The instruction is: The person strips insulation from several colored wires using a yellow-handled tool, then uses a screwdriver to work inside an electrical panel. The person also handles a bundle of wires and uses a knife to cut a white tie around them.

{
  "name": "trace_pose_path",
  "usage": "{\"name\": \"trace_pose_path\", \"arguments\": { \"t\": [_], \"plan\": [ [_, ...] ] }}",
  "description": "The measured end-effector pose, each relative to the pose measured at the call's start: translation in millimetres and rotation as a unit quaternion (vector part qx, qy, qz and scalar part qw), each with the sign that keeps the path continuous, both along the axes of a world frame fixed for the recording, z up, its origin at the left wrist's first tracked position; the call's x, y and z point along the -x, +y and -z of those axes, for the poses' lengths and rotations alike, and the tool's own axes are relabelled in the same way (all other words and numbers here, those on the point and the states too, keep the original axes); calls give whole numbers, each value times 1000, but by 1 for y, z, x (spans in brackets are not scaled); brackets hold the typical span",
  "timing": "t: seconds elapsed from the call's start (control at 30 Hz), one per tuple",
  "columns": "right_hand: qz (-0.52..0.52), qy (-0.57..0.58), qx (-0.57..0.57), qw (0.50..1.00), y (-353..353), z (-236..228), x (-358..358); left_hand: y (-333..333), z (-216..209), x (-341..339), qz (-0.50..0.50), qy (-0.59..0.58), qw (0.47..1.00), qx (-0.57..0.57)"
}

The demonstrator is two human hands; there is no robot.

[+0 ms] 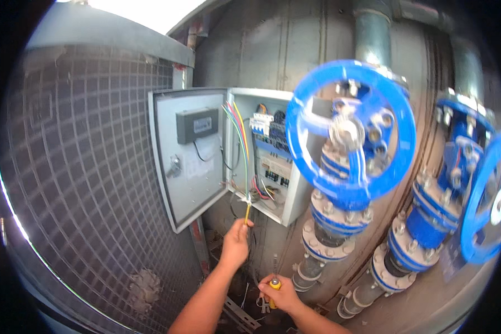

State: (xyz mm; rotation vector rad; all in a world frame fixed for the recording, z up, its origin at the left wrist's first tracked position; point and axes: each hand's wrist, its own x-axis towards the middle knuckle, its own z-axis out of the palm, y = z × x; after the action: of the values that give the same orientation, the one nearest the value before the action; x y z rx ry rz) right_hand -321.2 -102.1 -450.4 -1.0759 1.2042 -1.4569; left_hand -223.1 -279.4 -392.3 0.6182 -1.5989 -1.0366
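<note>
My left hand (236, 242) reaches up and pinches the lower end of a bundle of coloured wires (240, 146) that hangs out of an open grey electrical box (273, 161). The wires are green, yellow and red and run up into the box. My right hand (284, 294) is lower and grips a screwdriver (274, 278) with a yellow handle, its shaft pointing up. The box door (190, 156) stands swung open to the left, with a small dark unit mounted on its inside.
A large blue valve handwheel (350, 128) on a flanged pipe stands close in front of the box at the right. More blue valves (467, 183) follow further right. A big grey unit with a mesh grille (89, 183) fills the left. Metal brackets lie below.
</note>
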Motion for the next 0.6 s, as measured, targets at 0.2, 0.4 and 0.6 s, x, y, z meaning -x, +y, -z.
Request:
{"name": "trace_pose_path", "arguments": {
  "t": [0.2,0.4,0.6],
  "plan": [
    [73,-97,-47,992,10,-48,-35,11,-35,3,-115,-78,990,-17],
    [48,-98,-111,988,26,-99,-64,14,-23,-2,-214,-128,968,-28],
    [43,-118,-185,975,58,-148,-70,45,-37,0,-152,-145,972,-106]
  ]
}}
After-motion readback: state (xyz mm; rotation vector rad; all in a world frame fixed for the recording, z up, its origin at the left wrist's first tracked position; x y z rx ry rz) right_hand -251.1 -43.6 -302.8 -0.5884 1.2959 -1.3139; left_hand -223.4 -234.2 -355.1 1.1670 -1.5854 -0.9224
